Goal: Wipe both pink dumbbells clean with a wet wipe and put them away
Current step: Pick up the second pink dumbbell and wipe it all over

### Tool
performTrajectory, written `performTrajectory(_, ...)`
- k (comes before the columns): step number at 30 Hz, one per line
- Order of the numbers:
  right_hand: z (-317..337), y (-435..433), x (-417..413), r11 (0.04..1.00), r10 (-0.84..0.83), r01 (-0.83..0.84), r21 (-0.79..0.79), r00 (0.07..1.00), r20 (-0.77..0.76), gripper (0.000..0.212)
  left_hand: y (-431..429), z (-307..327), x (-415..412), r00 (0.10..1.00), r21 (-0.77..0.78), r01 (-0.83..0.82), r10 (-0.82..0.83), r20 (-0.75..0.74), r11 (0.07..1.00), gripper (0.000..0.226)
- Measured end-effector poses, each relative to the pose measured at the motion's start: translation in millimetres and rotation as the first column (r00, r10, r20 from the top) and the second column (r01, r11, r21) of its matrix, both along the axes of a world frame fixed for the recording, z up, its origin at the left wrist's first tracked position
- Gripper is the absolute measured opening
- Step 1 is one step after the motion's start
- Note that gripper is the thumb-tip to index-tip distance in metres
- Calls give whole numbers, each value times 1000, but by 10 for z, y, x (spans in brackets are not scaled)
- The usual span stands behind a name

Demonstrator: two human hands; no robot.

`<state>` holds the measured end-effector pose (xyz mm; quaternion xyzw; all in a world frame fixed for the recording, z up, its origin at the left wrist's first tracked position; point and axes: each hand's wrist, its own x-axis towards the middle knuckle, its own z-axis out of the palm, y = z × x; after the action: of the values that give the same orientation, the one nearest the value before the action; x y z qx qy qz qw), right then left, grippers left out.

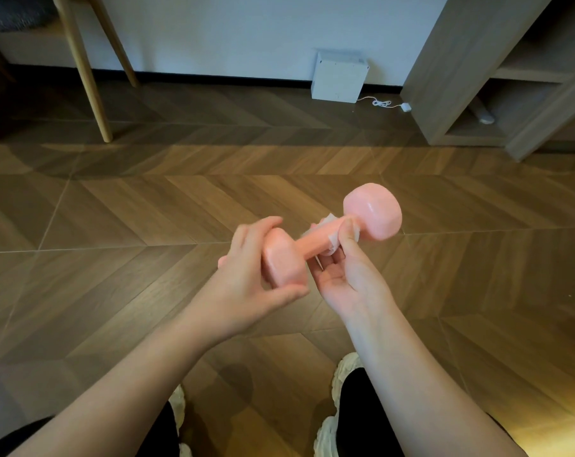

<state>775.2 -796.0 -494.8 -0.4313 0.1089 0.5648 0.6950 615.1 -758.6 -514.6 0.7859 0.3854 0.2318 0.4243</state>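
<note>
dumbbell [309, 244] x1, wipe [333, 240] x1 — hands [246, 278] [348, 278] x2

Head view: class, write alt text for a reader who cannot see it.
A person's left hand grips one head of a pink dumbbell while the right hand pinches a wet wipe round its handle, above a wooden floor.

I have both bare forearms reaching up from the near edge, converging mid-scene. My left hand [258, 278] curls round the dumbbell [373, 214] at its near head; my right hand [348, 278], palm up, pinches the wet wipe [334, 240] around the handle.
</note>
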Motion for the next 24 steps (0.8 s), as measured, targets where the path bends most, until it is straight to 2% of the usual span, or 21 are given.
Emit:
performTrajectory(1, 1, -1, -16, 1000, 11, -11, -2, 1000, 3, 28, 29, -33, -25, 999, 207, 46, -44, -14, 977, 97)
performTrajectory(2, 1, 0, -27, 1000, 14, -14, -3, 1000, 6, 27, 60, -54, -45, 998, 303, 63, -68, 7, 951, 102)
performTrajectory(3, 7, -3, -33, 1000, 7, -7, -3, 1000, 3, 28, 74, -50, -51, 996, 285, 44, -62, 57, 958, 106)
performTrajectory(4, 13, -7, -33, 1000, -5, 5, -5, 1000, -3, 31, 79, -49, -34, 992, 166, 6, -26, 123, 986, 109)
performTrajectory(5, 23, -10, -29, 1000, -21, 21, -4, 1000, -14, 34, 50, 7, 1, 981, -49, -24, 33, 189, 999, 109)
performTrajectory(6, 25, -15, -19, 999, -38, 38, 0, 999, -25, 35, 0, 78, 42, 960, -336, 3, 92, 266, 942, 105)
performTrajectory(7, 32, -24, -13, 999, -50, 51, 6, 998, -35, 33, -42, 116, 79, 927, -607, 80, 165, 337, 790, 98)
performTrajectory(8, 33, -28, -7, 998, -57, 57, 8, 998, -40, 32, -55, 116, 106, 907, -760, 109, 249, 340, 640, 92)
performTrajectory(9, 39, -31, -2, 998, -59, 60, 4, 997, -47, 31, -37, 105, 108, 898, -795, 116, 280, 340, 595, 89)
performTrajectory(10, 38, -32, 4, 998, -62, 62, -4, 997, -55, 32, -16, 114, 100, 904, -758, 105, 255, 342, 644, 85)
performTrajectory(11, 38, -37, 11, 998, -65, 65, -11, 996, -65, 33, 11, 115, 84, 919, -649, 74, 201, 340, 757, 80)
performTrajectory(13, 49, -32, 8, 997, -68, 66, -27, 994, -91, 33, 51, 123, 10, 962, -198, 69, -13, 272, 978, 74)
performTrajectory(15, 70, -23, -4, 997, -62, 58, -49, 993, -102, 28, 71, 71, -36, 982, 151, 130, -148, 119, 980, 85)
performTrajectory(16, 70, -23, -10, 997, -57, 52, -55, 994, -95, 25, 60, 49, -46, 985, 144, 141, -153, 79, 980, 91)
performTrajectory(17, 72, -27, -21, 997, -50, 45, -60, 995, -84, 22, 45, 51, -43, 989, 7, 127, -128, 76, 992, 97)
performTrajectory(18, 66, -35, -32, 997, -44, 39, -66, 996, -74, 20, 27, 74, -33, 989, -233, 113, -87, 121, 966, 100)
performTrajectory(19, 60, -44, -41, 997, -41, 36, -68, 997, -70, 21, 23, 88, -16, 977, -491, 109, -1, 215, 864, 96)
performTrajectory(20, 46, -52, -50, 997, -40, 35, -66, 997, -69, 21, 23, 79, 3, 963, -617, 86, 94, 253, 782, 88)
performTrajectory(21, 40, -56, -57, 997, -40, 35, -64, 997, -69, 21, 22, 60, 16, 955, -615, 62, 132, 265, 786, 76)
performTrajectory(22, 30, -50, -61, 997, -41, 36, -68, 997, -65, 21, 8, 57, 27, 957, -513, 32, 122, 262, 858, 68)
performTrajectory(24, 27, -32, -65, 996, -45, 40, -78, 997, -63, 23, 31, 31, 17, 991, -98, -21, 33, 128, 995, 71)
